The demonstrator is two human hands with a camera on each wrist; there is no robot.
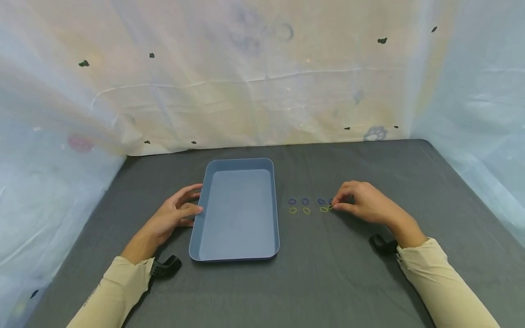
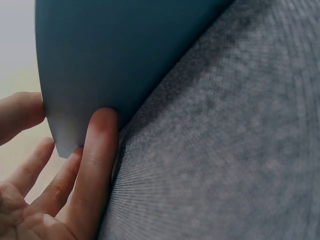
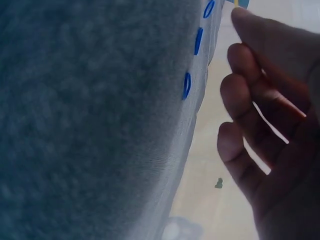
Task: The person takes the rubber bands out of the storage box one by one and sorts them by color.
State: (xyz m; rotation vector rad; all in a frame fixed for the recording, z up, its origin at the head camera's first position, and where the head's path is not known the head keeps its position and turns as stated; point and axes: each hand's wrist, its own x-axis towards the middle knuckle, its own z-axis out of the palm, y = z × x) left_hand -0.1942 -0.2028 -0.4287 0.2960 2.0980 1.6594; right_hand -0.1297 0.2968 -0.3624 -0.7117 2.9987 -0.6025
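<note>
My left hand (image 1: 174, 212) rests against the left side of a shallow blue-grey tray (image 1: 275, 214). Its fairly straight fingers (image 2: 100, 145) touch the tray's outer wall in the left wrist view. To the right of the tray, my right hand (image 1: 365, 202) pinches a small yellow rubber band (image 1: 330, 207) between thumb and fingertips, right at the cloth. Left of that hand lie two short rows of thin bands: dark blue ones (image 1: 305, 201) behind, yellow ones (image 1: 306, 211) in front. Fingertips partly cover the rightmost blue band (image 1: 330, 201). Several blue bands (image 3: 187, 86) show in the right wrist view.
A dark grey cloth (image 1: 311, 282) covers the table. Pale patterned curtains (image 1: 262, 91) hang behind it and at both sides. Black wrist mounts (image 1: 166, 268) stick out from both sleeves above the cloth.
</note>
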